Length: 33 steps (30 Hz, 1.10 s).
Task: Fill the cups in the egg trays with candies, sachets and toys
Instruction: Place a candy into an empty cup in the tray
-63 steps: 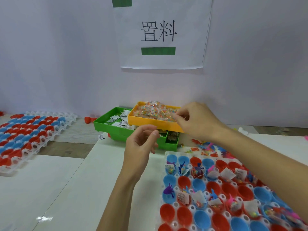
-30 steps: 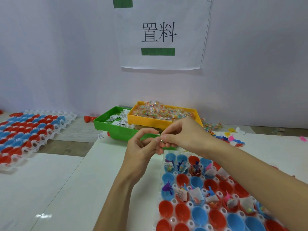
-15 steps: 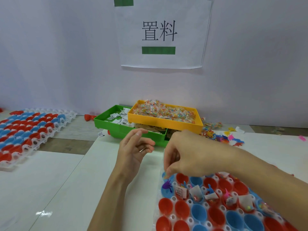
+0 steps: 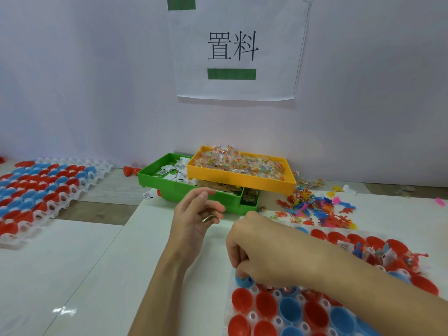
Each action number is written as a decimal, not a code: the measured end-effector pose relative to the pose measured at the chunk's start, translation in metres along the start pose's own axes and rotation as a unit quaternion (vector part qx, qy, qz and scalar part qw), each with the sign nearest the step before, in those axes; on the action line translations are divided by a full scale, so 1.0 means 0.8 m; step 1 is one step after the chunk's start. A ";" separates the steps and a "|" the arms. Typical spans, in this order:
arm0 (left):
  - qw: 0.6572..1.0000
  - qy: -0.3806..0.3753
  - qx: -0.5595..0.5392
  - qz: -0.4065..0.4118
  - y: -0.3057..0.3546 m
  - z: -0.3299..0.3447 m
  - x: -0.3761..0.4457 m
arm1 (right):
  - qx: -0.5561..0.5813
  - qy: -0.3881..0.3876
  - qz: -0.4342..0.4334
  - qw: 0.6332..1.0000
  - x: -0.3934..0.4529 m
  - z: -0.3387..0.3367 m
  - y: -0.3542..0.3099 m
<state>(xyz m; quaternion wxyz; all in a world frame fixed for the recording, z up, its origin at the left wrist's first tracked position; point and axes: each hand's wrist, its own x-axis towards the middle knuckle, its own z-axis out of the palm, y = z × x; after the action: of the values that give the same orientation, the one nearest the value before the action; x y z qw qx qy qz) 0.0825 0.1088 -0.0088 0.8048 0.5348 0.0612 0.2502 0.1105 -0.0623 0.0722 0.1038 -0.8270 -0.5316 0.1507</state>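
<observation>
- Right hand (image 4: 264, 253) low over the left edge of the near egg tray (image 4: 252, 318), knuckles up, fingertips curled down into a blue cup (image 4: 243, 280) at the tray's upper-left part; apparently dropping or pressing a small piece into it, though the piece itself hidden under the fingers.
- Left hand (image 4: 194, 219) raised just left of the tray and above the desk (image 4: 72, 275), fingers loosely bent, thumb and fingertips pinching a thin pale slip, likely sachets or candy wrappers held in reserve; too small to name for sure.
- Key relation: unfilled red and blue cups lying directly below and toward the body from the right hand, in rows running left to right across the tray; right hand clearly nearer to them, left hand just beside the tray's left edge as the feeder.
- Cups further right and back on the same tray already holding sachets and small toys.
- Supplies beyond both hands: green bin (image 4: 169, 187) with white sachets, yellow bin (image 4: 242, 180) of wrapped candies stacked partly over it, loose pile of bright toys (image 4: 320, 209) on the desk to the right of the bins.
- Second egg tray (image 4: 43, 190) of red and blue cups well apart at far left, contents not readable.
- Judged progress: near tray partly filled, front rows yet to do.
</observation>
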 end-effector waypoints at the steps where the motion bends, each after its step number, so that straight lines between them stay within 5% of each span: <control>1: 1.000 0.002 0.003 0.000 0.000 0.000 0.000 | -0.005 0.001 -0.005 1.000 0.001 0.001 -0.002; 16: 1.000 0.016 0.014 -0.001 0.000 -0.003 0.002 | -0.051 0.005 -0.033 0.998 0.000 0.012 0.000; 27: 0.988 0.073 0.117 0.074 0.013 0.005 0.001 | -0.059 -0.015 -0.059 0.996 -0.006 0.006 0.001; 30: 0.943 0.156 0.253 0.149 0.034 0.009 0.019 | -0.062 -0.010 -0.060 0.996 -0.011 0.003 0.005; 33: 0.839 0.241 0.452 0.180 0.064 0.004 0.055 | -0.059 0.011 -0.072 0.996 -0.016 -0.001 0.006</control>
<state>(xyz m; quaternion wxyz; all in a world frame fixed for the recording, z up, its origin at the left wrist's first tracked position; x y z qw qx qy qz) 0.1043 0.1419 0.0456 0.3737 0.7638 0.2622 0.4563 0.1096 -0.0759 0.0735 0.0716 -0.7930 -0.5963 0.1023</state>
